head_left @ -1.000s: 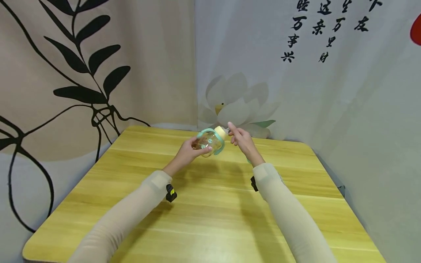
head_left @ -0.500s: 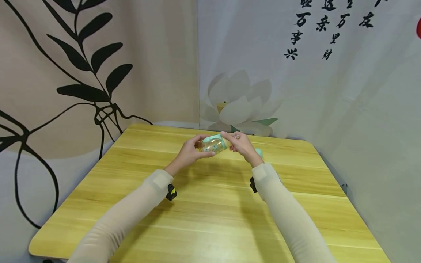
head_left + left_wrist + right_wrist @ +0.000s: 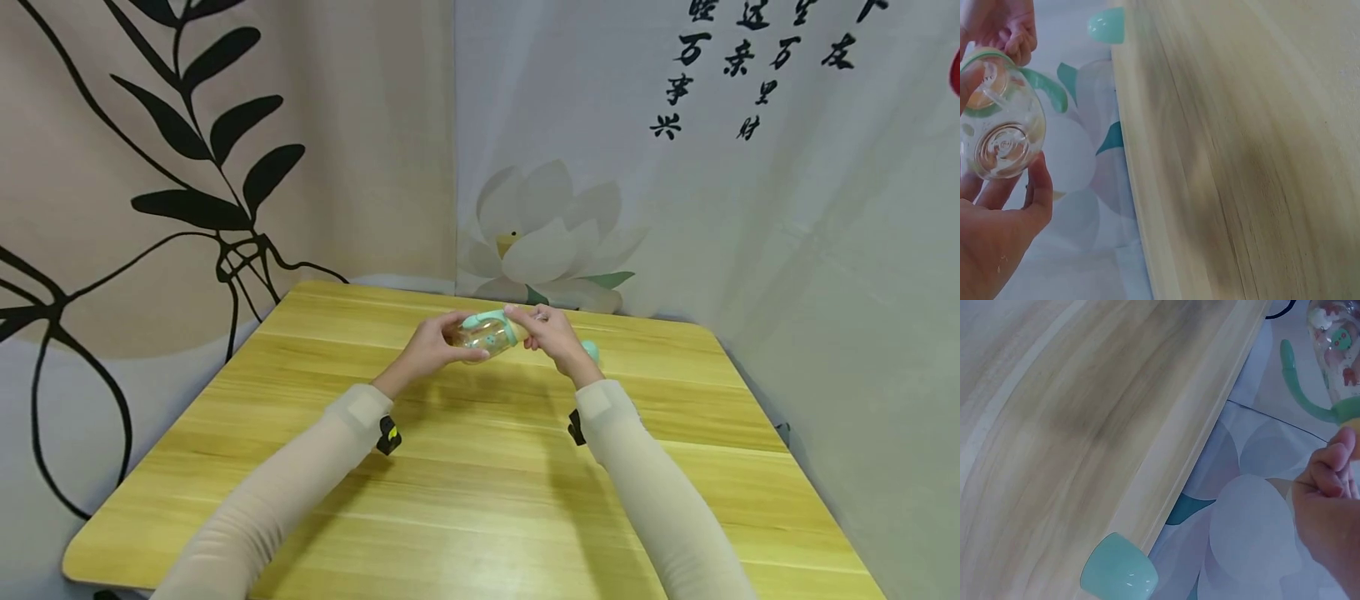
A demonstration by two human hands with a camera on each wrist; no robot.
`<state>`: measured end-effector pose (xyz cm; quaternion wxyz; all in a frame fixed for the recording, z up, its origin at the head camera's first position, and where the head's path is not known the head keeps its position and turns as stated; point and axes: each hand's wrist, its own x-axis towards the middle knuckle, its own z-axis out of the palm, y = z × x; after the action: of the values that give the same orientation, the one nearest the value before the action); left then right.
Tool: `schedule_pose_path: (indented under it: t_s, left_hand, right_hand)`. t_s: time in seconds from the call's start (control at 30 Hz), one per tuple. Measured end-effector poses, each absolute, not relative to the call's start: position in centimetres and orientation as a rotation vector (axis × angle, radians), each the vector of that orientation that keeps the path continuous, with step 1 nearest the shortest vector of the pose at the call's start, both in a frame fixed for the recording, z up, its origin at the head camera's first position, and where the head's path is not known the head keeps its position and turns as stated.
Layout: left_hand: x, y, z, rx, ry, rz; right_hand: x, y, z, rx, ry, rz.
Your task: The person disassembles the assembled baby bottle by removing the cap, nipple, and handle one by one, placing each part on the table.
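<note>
A clear baby bottle (image 3: 483, 335) with mint handles lies tilted in the air above the table's far part, its top pointing right. My left hand (image 3: 431, 346) holds it round the lower body, with fingers and thumb on either side in the left wrist view. My right hand (image 3: 553, 335) grips the yellow collar (image 3: 1354, 424) at the bottle's top and hides most of it. One mint handle (image 3: 1302, 397) curves out beside the body in the right wrist view. Just beyond my right wrist, a mint dome-shaped cap (image 3: 591, 349) sits on the table.
The wooden table (image 3: 465, 500) has its far edge close behind the bottle and cap. A curtain (image 3: 750, 225) with a printed lotus and dark characters hangs behind it. Another printed with dark leaves hangs to the left.
My right hand has moved from a raised finger at the bottle's tip to a grip on the collar. The bottle has tilted flatter, and more of the cap shows behind my right wrist.
</note>
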<state>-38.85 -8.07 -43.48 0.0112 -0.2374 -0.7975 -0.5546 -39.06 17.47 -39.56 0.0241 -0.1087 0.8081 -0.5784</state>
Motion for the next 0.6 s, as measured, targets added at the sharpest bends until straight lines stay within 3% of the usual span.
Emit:
schedule_pose_path:
  t_s: [0.2, 0.6]
  left_hand:
    - [-38.6, -8.5, -43.6, -0.753, -2.475, -1.841]
    - [-37.4, -8.4, -44.8, -0.694, -2.385, -2.489]
  right_hand:
    - [-38.8, 17.5, -39.6, -0.386, 2.492, -1.764]
    - [-38.7, 19.6, -37.7, -0.761, 2.293, -1.575]
